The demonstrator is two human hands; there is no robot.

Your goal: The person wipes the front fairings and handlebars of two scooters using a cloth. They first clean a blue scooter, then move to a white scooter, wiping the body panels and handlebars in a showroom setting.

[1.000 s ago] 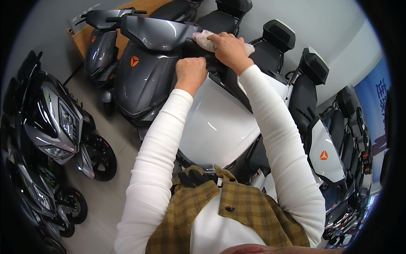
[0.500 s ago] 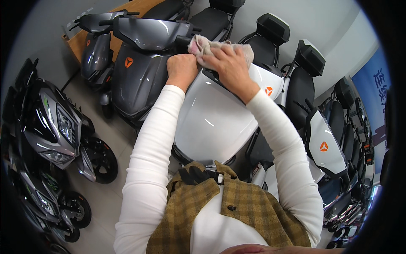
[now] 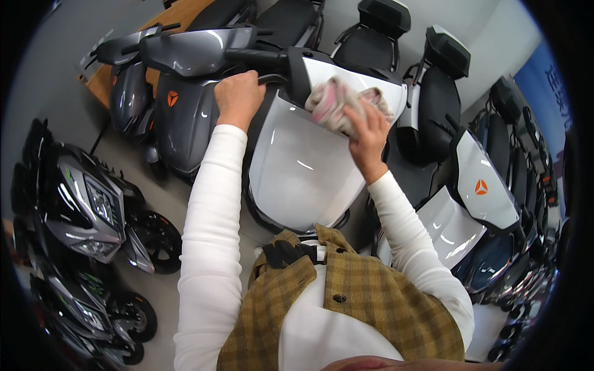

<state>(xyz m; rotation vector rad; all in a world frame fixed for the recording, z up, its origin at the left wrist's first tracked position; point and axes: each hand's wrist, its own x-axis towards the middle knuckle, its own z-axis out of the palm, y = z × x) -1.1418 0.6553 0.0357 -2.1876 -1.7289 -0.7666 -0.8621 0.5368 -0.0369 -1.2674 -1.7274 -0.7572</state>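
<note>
A white scooter (image 3: 303,167) stands right in front of me, its glossy front panel facing me. My left hand (image 3: 239,99) is closed at the end of its black brake lever (image 3: 273,78), just below the black handlebar grip (image 3: 257,57). My fingers hide the lever's tip. A crumpled beige and pink cloth (image 3: 337,105) is under my right hand (image 3: 369,133), pressed against the white handlebar cover (image 3: 396,93). Part of the cloth sticks out on both sides of the fingers, and it looks slightly smeared by motion.
Close on the left stands a dark grey scooter (image 3: 185,117) with an orange emblem. Black and silver scooters (image 3: 86,204) line the left side. Another white scooter (image 3: 482,185) is at the right. Behind are black seats (image 3: 368,49) and a wooden counter (image 3: 93,86).
My right hand has moved the cloth right and down from the handlebar grip onto the white cover. My left hand has shifted left in the picture. The view has shifted slightly.
</note>
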